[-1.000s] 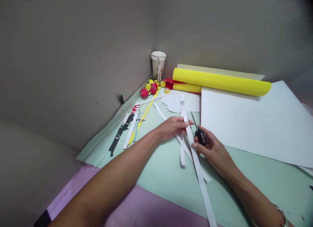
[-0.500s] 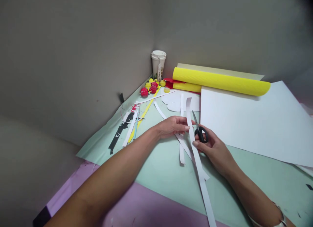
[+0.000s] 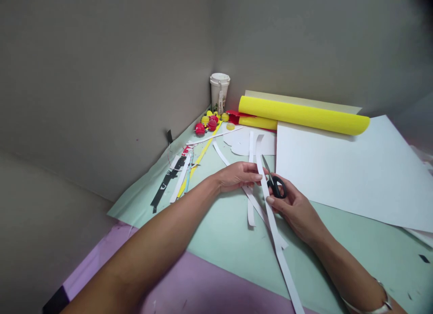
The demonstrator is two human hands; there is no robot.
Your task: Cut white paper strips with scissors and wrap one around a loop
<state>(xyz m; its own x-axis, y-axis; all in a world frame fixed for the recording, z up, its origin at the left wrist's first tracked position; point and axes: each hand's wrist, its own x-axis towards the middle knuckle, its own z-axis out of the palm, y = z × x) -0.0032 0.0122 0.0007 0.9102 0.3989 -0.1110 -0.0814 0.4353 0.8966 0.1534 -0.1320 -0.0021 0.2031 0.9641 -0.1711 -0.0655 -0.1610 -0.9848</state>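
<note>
Two hands meet at centre frame over one long white paper strip (image 3: pixel 270 210), which runs from just below the yellow roll (image 3: pixel 304 114) down to the lower edge of the frame, lying on the pale green sheet (image 3: pixel 219 233) that covers the bench. My left hand (image 3: pixel 238 176) pinches the strip near its upper part, thumb and fingertips pressed together on the paper. My right hand (image 3: pixel 294 208) has its grip closed through the black handles of the scissors (image 3: pixel 274 181), with a fingertip resting on the strip's edge; the blades point up-frame, and I judge them nearly shut, though they are too thin to be sure.

What worries me most is how near the blade tips sit to my left fingertips: they look almost touching, so a careless snip could nick a finger. The strip is also long and limp, and most of it trails unsupported toward the bottom of the frame, so it could twist or slide and a cut could wander off line. Several loose white strips (image 3: pixel 250 205) lie crossed beneath it, and I could easily catch one of them by mistake. The large white sheet (image 3: pixel 355 174) at right lies close to the scissors and could get snagged.
</note>
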